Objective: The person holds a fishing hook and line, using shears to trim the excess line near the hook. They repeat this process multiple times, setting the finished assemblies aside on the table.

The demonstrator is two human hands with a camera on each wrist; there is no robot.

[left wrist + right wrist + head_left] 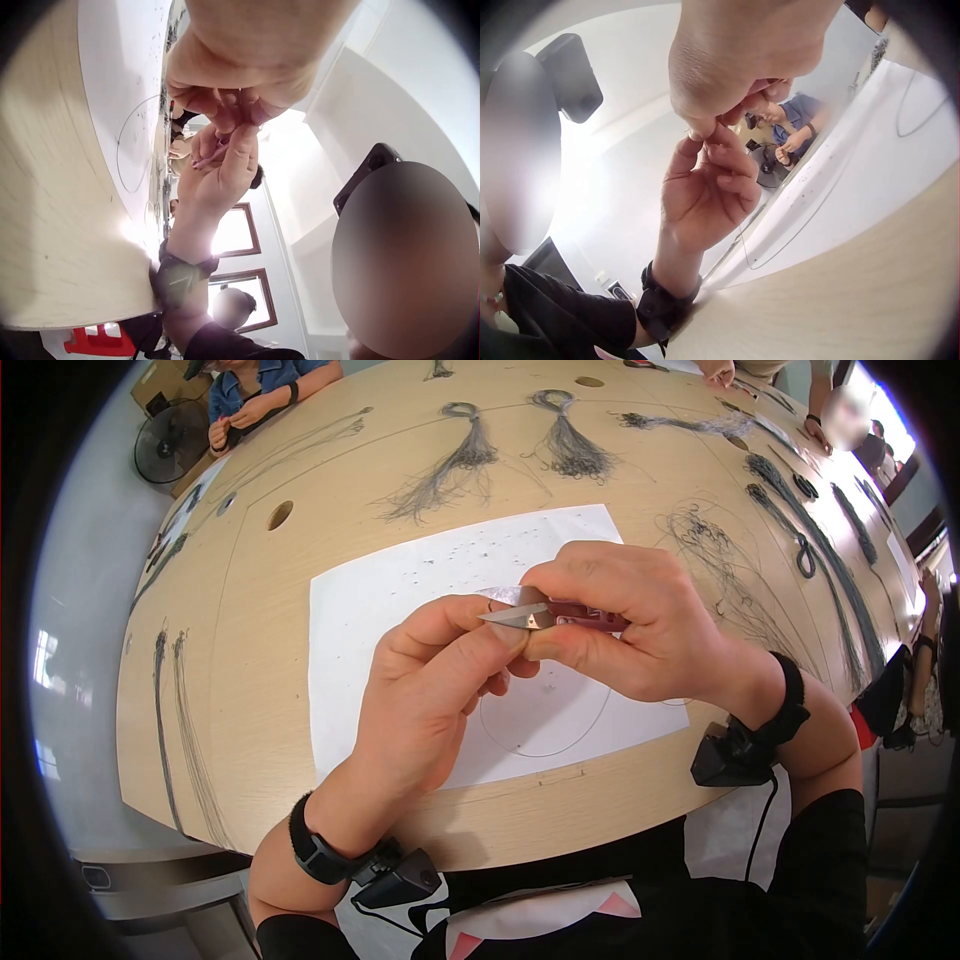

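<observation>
My right hand (645, 620) grips small snips (522, 617) with a dark red handle and a pointed metal tip. That tip lies across the thumb of my left hand (440, 665). Between its thumb and fingers, the left hand pinches a thin wire (545, 754). The wire hangs below both hands in a wide loop over the white paper (365, 670); the pinched part is mostly hidden by the fingers. Both hands meet fingertip to fingertip above the sheet. In the left wrist view, the pinkish handle (210, 157) shows in the right hand.
Tied wire bundles (470, 455) lie at the table's far side, long dark bundles (830, 570) at the right. Loose tangled wire (705, 545) is right of the paper, with thin strands (185, 710) at the left. Small dark bits dot the sheet. Another person (262, 395) sits at the far left.
</observation>
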